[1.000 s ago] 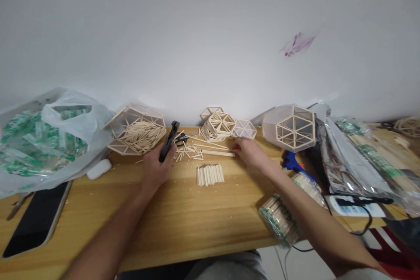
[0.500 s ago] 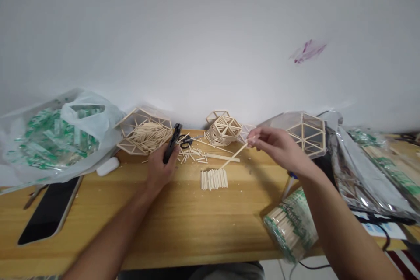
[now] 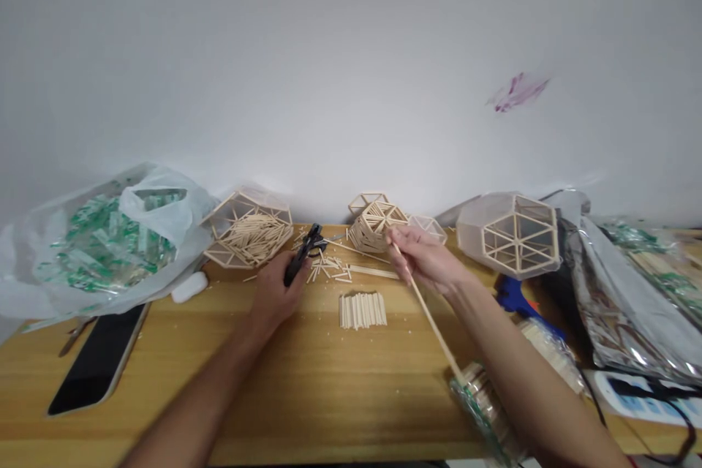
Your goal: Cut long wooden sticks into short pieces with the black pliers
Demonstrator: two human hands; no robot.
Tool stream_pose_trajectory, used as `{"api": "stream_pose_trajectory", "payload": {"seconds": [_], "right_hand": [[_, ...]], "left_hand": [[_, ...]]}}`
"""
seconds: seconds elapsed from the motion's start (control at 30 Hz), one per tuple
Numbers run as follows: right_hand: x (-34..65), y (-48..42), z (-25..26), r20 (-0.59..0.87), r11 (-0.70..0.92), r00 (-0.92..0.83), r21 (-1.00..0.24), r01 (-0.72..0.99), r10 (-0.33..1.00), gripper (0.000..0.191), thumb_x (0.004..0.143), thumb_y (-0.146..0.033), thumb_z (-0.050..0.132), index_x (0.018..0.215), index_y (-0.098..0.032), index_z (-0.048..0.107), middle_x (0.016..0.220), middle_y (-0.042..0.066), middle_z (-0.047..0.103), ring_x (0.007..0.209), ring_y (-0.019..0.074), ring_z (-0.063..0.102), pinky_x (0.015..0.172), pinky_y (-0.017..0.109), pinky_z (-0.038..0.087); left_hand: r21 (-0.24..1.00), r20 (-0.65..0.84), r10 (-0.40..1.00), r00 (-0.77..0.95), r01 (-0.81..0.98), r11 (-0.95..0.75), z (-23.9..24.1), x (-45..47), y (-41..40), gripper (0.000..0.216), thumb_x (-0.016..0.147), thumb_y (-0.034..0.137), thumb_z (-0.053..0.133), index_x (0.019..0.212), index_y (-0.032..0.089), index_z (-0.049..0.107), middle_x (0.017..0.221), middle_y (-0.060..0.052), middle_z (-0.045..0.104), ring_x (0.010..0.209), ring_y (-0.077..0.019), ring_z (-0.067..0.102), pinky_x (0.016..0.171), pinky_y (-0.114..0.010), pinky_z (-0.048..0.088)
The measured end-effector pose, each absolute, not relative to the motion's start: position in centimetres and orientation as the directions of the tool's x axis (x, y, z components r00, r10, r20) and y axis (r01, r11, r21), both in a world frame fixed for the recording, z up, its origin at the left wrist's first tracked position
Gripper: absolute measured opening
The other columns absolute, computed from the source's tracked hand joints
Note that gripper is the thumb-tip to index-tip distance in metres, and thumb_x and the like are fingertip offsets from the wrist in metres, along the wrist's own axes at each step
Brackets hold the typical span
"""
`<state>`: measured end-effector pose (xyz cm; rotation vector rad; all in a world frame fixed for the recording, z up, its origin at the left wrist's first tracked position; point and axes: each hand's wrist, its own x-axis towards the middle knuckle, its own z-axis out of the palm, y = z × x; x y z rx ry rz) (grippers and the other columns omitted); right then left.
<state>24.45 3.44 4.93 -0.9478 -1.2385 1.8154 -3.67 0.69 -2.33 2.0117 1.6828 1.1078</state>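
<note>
My left hand (image 3: 277, 292) rests on the wooden table (image 3: 307, 387) with its fingers closed around black pliers (image 3: 303, 256) that point away from me. My right hand (image 3: 425, 259) pinches a long thin wooden stick (image 3: 428, 314), which slants back toward me past my forearm. Between the hands lies a neat row of short cut sticks (image 3: 362, 309). Loose stick offcuts (image 3: 329, 269) are scattered behind it, next to a small stick-frame model (image 3: 376, 223).
A white plastic bag of green packets (image 3: 104, 248) sits far left, with a black phone (image 3: 99, 358) and a white case (image 3: 189, 287) near it. A frame tray of sticks (image 3: 249, 238), a covered polyhedron frame (image 3: 510, 234), stick bundles (image 3: 482, 402) and foil bags (image 3: 630, 292) crowd the back and right.
My right hand picked a long stick off the table, lifted it, then turned it so it slants toward me. The left hand kept hold of the pliers.
</note>
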Motion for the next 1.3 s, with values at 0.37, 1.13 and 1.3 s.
{"api": "stream_pose_trajectory", "payload": {"seconds": [0.37, 1.13, 1.3], "right_hand": [[23.5, 2.5, 2.2, 0.005, 0.072, -0.41, -0.987, 0.147, 0.912, 0.038, 0.095, -0.051, 0.059, 0.101, -0.016, 0.073, 0.069, -0.002, 0.049, 0.064, 0.0123, 0.044, 0.058, 0.024, 0.035], [21.7, 1.5, 1.4, 0.064, 0.075, -0.471, -0.997, 0.004, 0.88, 0.039, 0.097, -0.048, 0.058, 0.08, -0.014, 0.066, 0.06, -0.003, 0.052, 0.051, 0.0084, 0.038, 0.048, 0.023, 0.029], [21.7, 1.5, 0.9, 0.023, 0.037, -0.466, -0.999, 0.02, 0.885, 0.039, 0.097, -0.048, 0.058, 0.08, -0.015, 0.067, 0.062, -0.002, 0.053, 0.05, 0.0088, 0.038, 0.047, 0.023, 0.026]], "left_hand": [[0.515, 0.362, 0.923, 0.134, 0.796, -0.317, -2.1, -2.2, -0.1, 0.032, 0.096, 0.046, 0.053, 0.111, 0.019, 0.06, 0.103, -0.009, 0.071, 0.093, -0.0243, 0.068, 0.082, -0.035, 0.051], [0.434, 0.348, 0.888, 0.3, 0.788, -0.436, -2.3, -0.7, -1.2, 0.028, 0.098, 0.044, 0.051, 0.106, 0.019, 0.061, 0.094, -0.007, 0.07, 0.087, -0.0229, 0.067, 0.075, -0.033, 0.05], [0.442, 0.32, 0.896, 0.308, 0.788, -0.429, -2.4, -0.8, -1.3, 0.032, 0.099, 0.047, 0.047, 0.106, 0.019, 0.06, 0.094, -0.007, 0.07, 0.085, -0.023, 0.067, 0.074, -0.034, 0.05]]}}
